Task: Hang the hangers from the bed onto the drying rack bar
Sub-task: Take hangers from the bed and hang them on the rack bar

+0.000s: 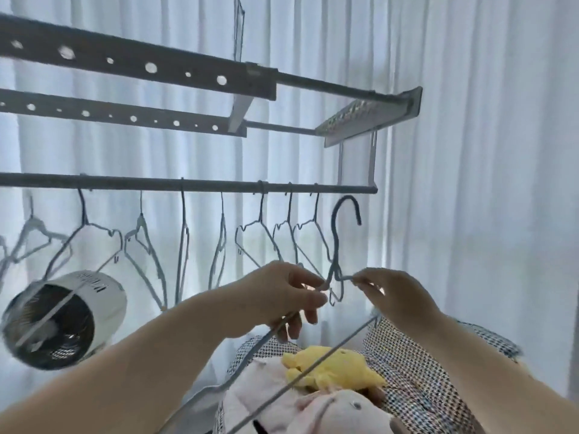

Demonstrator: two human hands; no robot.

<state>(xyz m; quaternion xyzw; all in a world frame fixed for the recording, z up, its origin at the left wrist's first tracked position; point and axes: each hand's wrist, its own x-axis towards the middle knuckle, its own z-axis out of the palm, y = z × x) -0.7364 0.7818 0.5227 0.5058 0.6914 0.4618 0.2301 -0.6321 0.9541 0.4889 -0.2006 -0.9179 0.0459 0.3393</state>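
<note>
Both my left hand [291, 296] and right hand [394, 296] pinch one wire hanger [340, 245] below the crowded rack bar [188, 184]; fan [62, 317] lettering's unreadable.

Place: a home bedroom or laundry corner | Evidence: white sheer curtains [470, 151] hanging across the window; a drying rack [188, 186] carrying wire hangers [260, 233]; plush toys [329, 368] lying on checked bedding [423, 386]; small fan [62, 317] sitting nearby.
</note>
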